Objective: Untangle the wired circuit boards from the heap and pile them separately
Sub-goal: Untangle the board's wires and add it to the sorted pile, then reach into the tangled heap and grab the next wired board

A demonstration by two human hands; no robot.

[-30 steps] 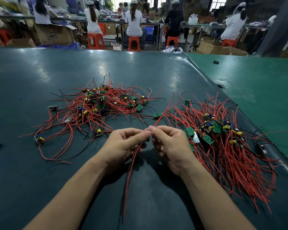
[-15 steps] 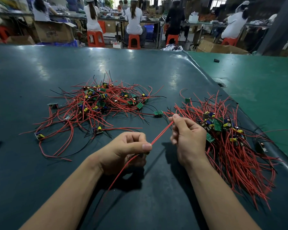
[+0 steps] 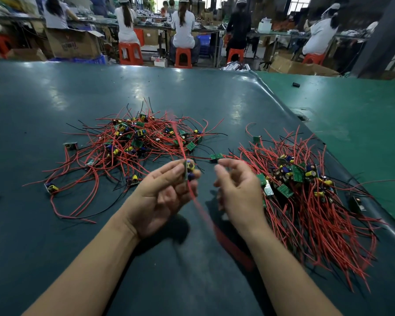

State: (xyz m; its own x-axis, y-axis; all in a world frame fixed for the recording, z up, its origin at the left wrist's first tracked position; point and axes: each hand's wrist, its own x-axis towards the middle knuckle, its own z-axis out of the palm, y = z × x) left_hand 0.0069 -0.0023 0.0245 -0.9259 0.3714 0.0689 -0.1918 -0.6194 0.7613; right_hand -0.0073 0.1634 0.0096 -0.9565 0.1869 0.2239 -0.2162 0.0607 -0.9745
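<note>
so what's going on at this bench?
A person is sorting wired circuit boards on a dark green table. The left hand holds one small board upright in a fingertip grip, its red leads blurred above and below it. The right hand hangs beside it with loosely curled fingers, holding nothing. A tangled heap of boards and red wire lies ahead on the left; a second pile, with its wires lying roughly parallel, sits on the right.
</note>
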